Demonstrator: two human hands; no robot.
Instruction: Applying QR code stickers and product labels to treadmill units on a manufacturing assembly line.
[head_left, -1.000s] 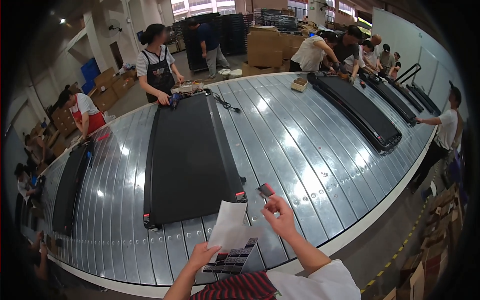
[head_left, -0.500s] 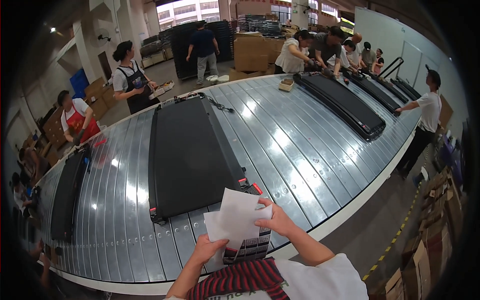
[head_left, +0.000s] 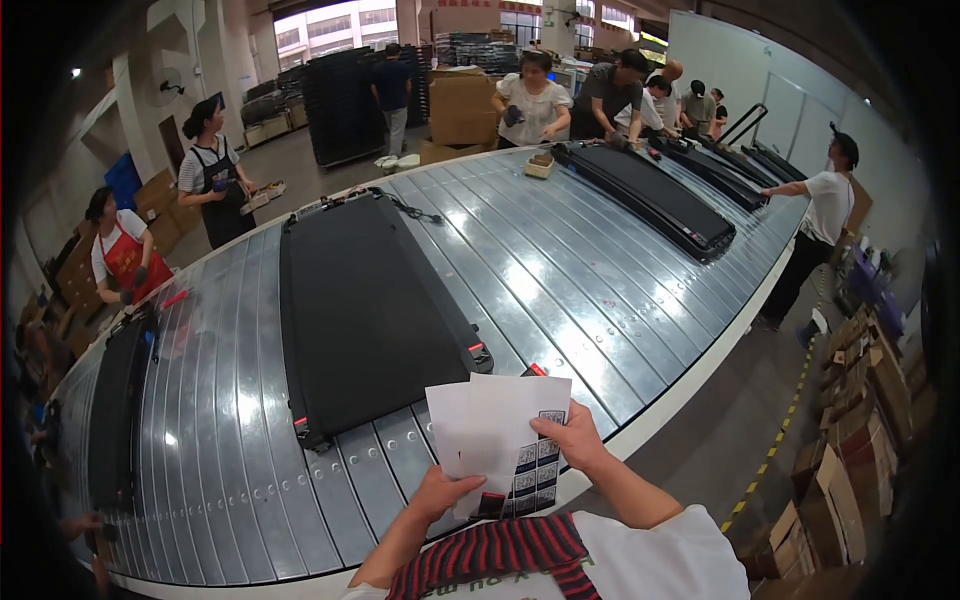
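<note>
Several white paper sheets (head_left: 480, 425) are held up in front of me at the near edge of the metal-slat conveyor (head_left: 595, 320). One bears rows of black-and-white code labels (head_left: 527, 468), facing me at its lower right. My left hand (head_left: 445, 494) pinches the lower left edge, thumb on top. My right hand (head_left: 572, 438) grips the right edge with its thumb over the paper. Just beyond the papers lies a wide, flat black treadmill (head_left: 365, 310) with red-marked end corners and a black cable (head_left: 415, 210) at its far end.
More black treadmills lie at the left (head_left: 120, 410) and far right (head_left: 650, 195). Co-workers stand along the far side; another person (head_left: 828, 200) stands at the right edge. A small box (head_left: 539, 166) rests on the conveyor. Cardboard (head_left: 835, 500) is stacked at the lower right.
The sheets have shifted and overlap differently, showing more of the code labels. My view has turned somewhat to the right. A co-worker in white across the conveyor has straightened up.
</note>
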